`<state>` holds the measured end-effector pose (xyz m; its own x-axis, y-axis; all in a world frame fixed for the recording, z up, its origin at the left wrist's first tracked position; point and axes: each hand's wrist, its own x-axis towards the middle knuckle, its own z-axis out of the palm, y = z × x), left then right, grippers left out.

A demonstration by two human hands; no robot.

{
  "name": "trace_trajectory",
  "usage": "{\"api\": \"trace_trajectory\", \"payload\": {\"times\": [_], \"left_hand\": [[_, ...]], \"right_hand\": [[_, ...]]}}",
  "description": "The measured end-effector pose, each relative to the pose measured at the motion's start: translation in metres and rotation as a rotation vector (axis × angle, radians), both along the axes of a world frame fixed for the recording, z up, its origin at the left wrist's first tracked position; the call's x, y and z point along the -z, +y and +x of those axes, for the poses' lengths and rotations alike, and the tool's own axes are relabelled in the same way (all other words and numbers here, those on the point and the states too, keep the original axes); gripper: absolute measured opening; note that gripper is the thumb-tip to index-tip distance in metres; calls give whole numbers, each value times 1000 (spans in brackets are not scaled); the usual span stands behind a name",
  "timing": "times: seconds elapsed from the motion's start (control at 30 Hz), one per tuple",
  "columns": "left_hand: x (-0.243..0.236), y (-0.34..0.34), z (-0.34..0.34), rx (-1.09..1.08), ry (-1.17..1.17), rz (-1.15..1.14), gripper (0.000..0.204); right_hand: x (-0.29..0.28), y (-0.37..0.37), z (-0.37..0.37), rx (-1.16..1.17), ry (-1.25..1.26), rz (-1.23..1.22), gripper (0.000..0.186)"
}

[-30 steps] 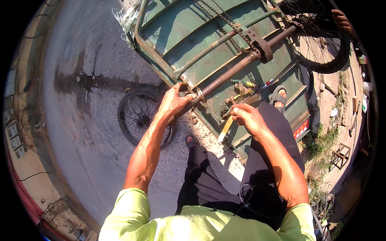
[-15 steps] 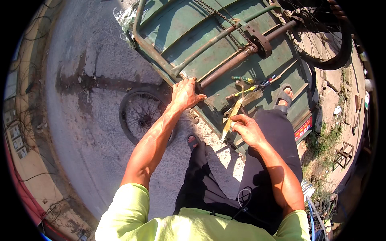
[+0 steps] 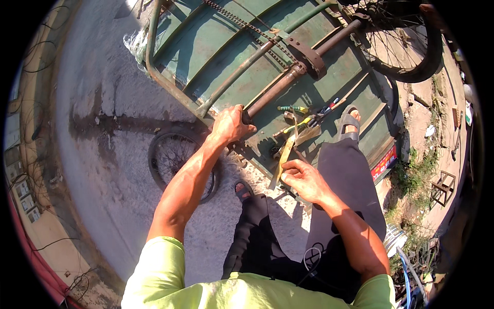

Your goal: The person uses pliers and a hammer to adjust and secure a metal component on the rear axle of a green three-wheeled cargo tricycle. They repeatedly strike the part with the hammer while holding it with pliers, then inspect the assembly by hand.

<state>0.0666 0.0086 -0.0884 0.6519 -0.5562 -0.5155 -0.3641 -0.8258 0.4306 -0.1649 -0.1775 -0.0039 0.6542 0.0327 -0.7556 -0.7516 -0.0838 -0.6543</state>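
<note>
A green metal cart [image 3: 216,41] lies overturned on the pavement, its rusty axle [image 3: 278,87] and chain [image 3: 242,23] facing up. My left hand [image 3: 229,126] is closed around the near end of the axle. My right hand [image 3: 303,177] hovers just below a long wooden-handled tool [image 3: 284,157] that rests on the cart's underside; its fingers are curled and touch the handle's lower end. Pliers and screwdrivers [image 3: 309,116] lie on the green panel beside the tool. My sandalled right foot [image 3: 347,123] stands on the cart.
A loose spoked wheel [image 3: 172,154] lies flat on the pavement to the left of my legs. Another wheel [image 3: 406,46] is still on the axle's far end. Weeds, rubble and a small metal stand [image 3: 442,188] are on the right.
My left hand stays on the axle end. My right hand has drawn back down toward me, away from the tools. The view has shifted slightly.
</note>
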Motion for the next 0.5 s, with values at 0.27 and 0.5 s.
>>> {"api": "trace_trajectory", "payload": {"times": [0.27,0.5], "left_hand": [[15,-91,13,-66,-126,-217,77],[30,-138,13,-208,-145,-317,93]], "right_hand": [[-7,-31,4,73,18,-16,51],[-2,-46,-9,127,23,4,47]]}}
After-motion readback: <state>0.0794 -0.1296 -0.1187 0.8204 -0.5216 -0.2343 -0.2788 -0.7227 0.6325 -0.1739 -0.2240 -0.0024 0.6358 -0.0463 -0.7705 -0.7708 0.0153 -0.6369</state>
